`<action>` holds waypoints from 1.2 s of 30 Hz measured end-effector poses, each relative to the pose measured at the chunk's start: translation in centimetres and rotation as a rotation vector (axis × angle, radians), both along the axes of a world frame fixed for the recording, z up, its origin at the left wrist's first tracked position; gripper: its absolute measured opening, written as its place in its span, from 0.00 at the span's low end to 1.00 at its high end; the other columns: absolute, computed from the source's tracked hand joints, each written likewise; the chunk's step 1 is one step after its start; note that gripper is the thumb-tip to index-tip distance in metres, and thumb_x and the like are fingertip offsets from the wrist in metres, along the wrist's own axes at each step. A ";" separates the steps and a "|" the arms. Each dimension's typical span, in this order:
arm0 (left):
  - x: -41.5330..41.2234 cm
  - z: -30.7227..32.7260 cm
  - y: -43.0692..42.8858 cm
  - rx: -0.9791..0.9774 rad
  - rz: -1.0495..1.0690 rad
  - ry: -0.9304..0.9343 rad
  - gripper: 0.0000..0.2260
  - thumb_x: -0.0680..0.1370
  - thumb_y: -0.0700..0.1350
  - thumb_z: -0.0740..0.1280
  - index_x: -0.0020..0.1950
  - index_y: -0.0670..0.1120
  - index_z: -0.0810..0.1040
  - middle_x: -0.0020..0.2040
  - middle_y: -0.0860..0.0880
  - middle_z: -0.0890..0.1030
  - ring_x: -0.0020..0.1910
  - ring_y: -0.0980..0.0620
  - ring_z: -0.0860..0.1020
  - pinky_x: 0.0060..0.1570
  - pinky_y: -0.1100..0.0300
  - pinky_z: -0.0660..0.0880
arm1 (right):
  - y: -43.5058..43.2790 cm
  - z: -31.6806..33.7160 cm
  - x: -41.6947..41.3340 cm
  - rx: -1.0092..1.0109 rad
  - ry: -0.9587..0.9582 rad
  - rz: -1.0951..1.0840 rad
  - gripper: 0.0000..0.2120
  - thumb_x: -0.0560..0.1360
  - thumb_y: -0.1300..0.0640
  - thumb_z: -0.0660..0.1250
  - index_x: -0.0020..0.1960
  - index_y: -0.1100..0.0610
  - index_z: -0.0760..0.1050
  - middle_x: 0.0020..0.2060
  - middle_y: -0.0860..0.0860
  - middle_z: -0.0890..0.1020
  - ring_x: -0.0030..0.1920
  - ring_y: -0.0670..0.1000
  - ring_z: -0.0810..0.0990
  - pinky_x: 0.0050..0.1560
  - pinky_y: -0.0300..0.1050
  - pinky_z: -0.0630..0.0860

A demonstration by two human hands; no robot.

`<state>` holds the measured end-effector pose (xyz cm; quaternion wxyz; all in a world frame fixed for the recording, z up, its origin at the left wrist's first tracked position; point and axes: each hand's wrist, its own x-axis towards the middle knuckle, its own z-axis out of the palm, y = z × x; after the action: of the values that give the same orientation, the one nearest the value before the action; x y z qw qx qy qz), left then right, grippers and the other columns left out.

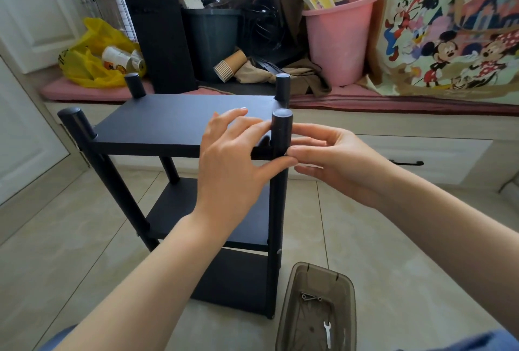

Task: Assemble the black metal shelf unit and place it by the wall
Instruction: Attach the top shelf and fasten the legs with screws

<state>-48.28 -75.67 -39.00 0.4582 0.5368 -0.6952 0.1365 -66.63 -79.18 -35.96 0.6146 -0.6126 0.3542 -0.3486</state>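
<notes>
The black metal shelf unit (168, 123) stands upright on the tiled floor, with three boards and four round posts. My left hand (233, 165) lies on the top board's front right corner: its fingers are stretched over the board and touch the front right post (281, 123), and its thumb reaches under the board's edge to that post. My right hand (337, 162) is at the post's right side, level with the top board. Its thumb and curled fingers pinch at the post. Anything small between the fingertips is hidden.
A brown plastic tray (289, 308) on the floor by the unit's front right foot holds screws (310, 298) and a small wrench (327, 333). Behind the unit is a low window seat with a drawer (405, 163), a pink bucket (337, 41), a black bin, boxes and a yellow bag (92, 58).
</notes>
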 end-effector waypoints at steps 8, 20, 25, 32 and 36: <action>0.1 0.3 0.2 0.066 -0.040 0.008 0.26 0.73 0.64 0.67 0.65 0.50 0.82 0.62 0.52 0.83 0.71 0.50 0.73 0.78 0.42 0.55 | -1.4 -0.2 1.4 0.311 -0.203 -0.060 0.16 0.81 0.55 0.62 0.64 0.63 0.76 0.56 0.61 0.84 0.46 0.58 0.84 0.52 0.51 0.81; -0.1 0.1 0.6 0.090 0.100 -0.183 0.27 0.78 0.66 0.59 0.67 0.52 0.81 0.65 0.52 0.81 0.70 0.48 0.75 0.77 0.38 0.56 | -2.1 0.1 2.3 0.158 -0.008 0.031 0.16 0.81 0.56 0.62 0.62 0.64 0.78 0.55 0.62 0.84 0.59 0.64 0.81 0.62 0.56 0.78; -0.1 -0.3 0.5 0.047 0.112 -0.189 0.25 0.79 0.64 0.59 0.65 0.50 0.82 0.64 0.51 0.82 0.68 0.48 0.77 0.74 0.40 0.61 | -1.8 -0.3 2.0 0.127 -0.021 0.011 0.16 0.81 0.53 0.63 0.63 0.62 0.79 0.55 0.62 0.84 0.58 0.63 0.82 0.60 0.54 0.79; 0.0 -0.7 0.4 -0.015 0.121 -0.211 0.25 0.80 0.63 0.60 0.64 0.46 0.82 0.63 0.49 0.82 0.67 0.47 0.77 0.67 0.46 0.67 | -2.3 -1.7 -0.4 0.192 0.068 -0.084 0.16 0.83 0.54 0.60 0.62 0.64 0.76 0.49 0.59 0.86 0.49 0.56 0.86 0.48 0.49 0.83; -0.2 -0.8 0.3 -0.049 0.114 -0.205 0.24 0.80 0.62 0.61 0.64 0.46 0.82 0.63 0.48 0.83 0.67 0.46 0.78 0.65 0.47 0.68 | -2.6 -6.1 -2.4 0.292 0.285 -0.049 0.12 0.83 0.56 0.60 0.60 0.62 0.76 0.48 0.58 0.86 0.50 0.56 0.86 0.55 0.55 0.81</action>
<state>-48.44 -75.34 -39.80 0.3891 0.5473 -0.7033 0.2333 -69.05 -81.80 -42.07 0.6319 -0.5512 0.4993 -0.2183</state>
